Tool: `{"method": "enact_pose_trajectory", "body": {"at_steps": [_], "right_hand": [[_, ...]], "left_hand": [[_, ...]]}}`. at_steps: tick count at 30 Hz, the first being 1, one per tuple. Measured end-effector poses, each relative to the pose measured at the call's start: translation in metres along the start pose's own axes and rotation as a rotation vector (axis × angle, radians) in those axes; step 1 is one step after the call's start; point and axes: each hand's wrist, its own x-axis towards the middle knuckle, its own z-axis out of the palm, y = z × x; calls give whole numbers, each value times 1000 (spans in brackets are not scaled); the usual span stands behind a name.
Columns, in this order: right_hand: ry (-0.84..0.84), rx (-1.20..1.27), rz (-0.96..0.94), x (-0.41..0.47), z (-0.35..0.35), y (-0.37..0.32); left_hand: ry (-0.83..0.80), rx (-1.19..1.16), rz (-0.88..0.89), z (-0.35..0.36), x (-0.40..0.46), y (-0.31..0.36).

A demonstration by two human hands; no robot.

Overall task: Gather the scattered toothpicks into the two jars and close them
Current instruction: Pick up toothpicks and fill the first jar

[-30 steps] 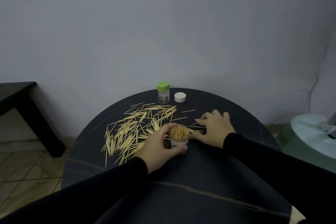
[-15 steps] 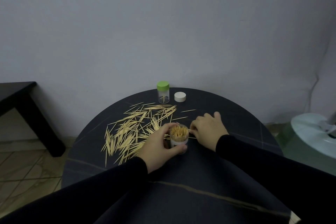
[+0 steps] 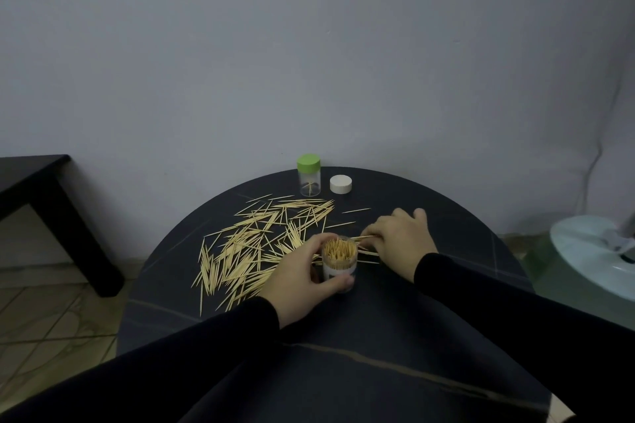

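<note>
Overhead, round dark table (image 3: 395, 371), scattered toothpicks (image 3: 261, 244), grey wall (image 3: 309, 45)

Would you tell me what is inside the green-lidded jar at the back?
Through the clear wall of the green-lidded jar, a few toothpicks show at the bottom; the rest looks empty.

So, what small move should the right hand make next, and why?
Probably lift the pinched toothpicks and drop them upright into the open jar. The right hand grips a few beside its rim, and the left hand steadies the jar, which looks nearly full.
</note>
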Motion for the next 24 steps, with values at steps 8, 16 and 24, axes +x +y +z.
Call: {"method": "enact_pose_trajectory", "body": {"at_steps": [8, 16, 24], "right_hand": [[120, 626, 55, 0, -7, -7], [-48, 1455, 164, -12, -25, -34], [-221, 1512, 200, -14, -17, -43]], "left_hand": [[4, 25, 16, 0, 0, -2], [21, 27, 23, 1, 0, -4], [33, 29, 30, 2, 0, -3]]}}
